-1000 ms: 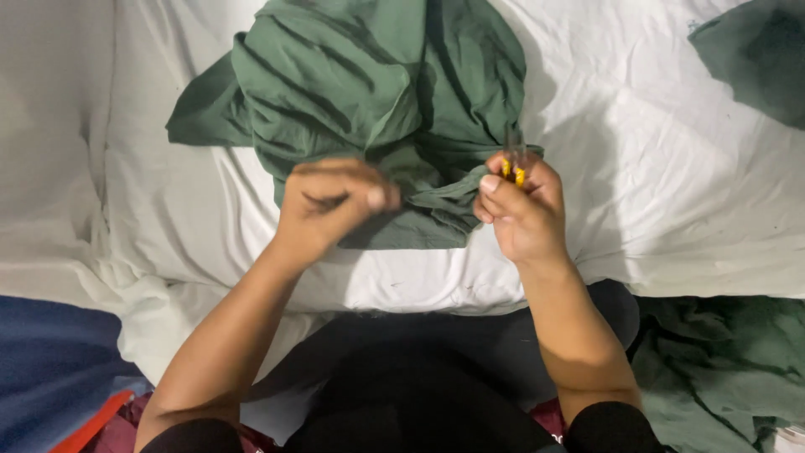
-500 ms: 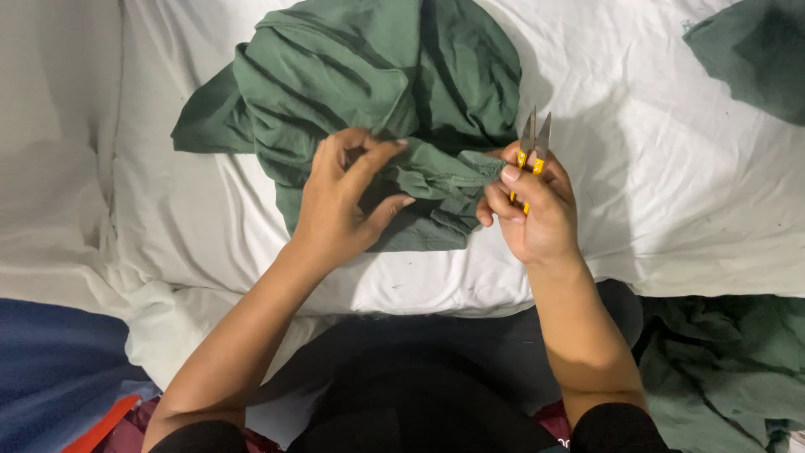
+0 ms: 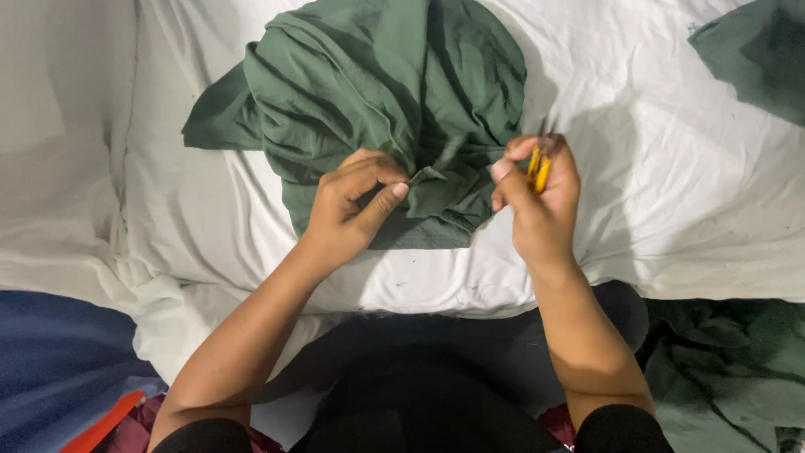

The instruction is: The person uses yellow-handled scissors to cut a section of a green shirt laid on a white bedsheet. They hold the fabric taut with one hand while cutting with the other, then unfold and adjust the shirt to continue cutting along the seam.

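Observation:
A crumpled dark green garment [image 3: 377, 109] lies on a white sheet [image 3: 671, 193] in front of me. My left hand [image 3: 352, 205] pinches a small fold of the green cloth between thumb and fingers at the garment's near edge. My right hand [image 3: 541, 201] is closed around a small yellow-handled tool [image 3: 537, 170], probably thread snips, held upright just right of that fold. The tool's tips are blurred and do not touch the cloth.
Another green cloth [image 3: 755, 50] lies at the far right corner, and more green fabric [image 3: 729, 369] is heaped at my right side. A blue cloth [image 3: 59, 361] with an orange edge sits at the lower left. My dark-clothed lap [image 3: 419, 377] fills the bottom.
My left hand has gone from an open grasp on the garment to a pinch on a small fold. My right hand with the yellow tool has shifted slightly away to the right.

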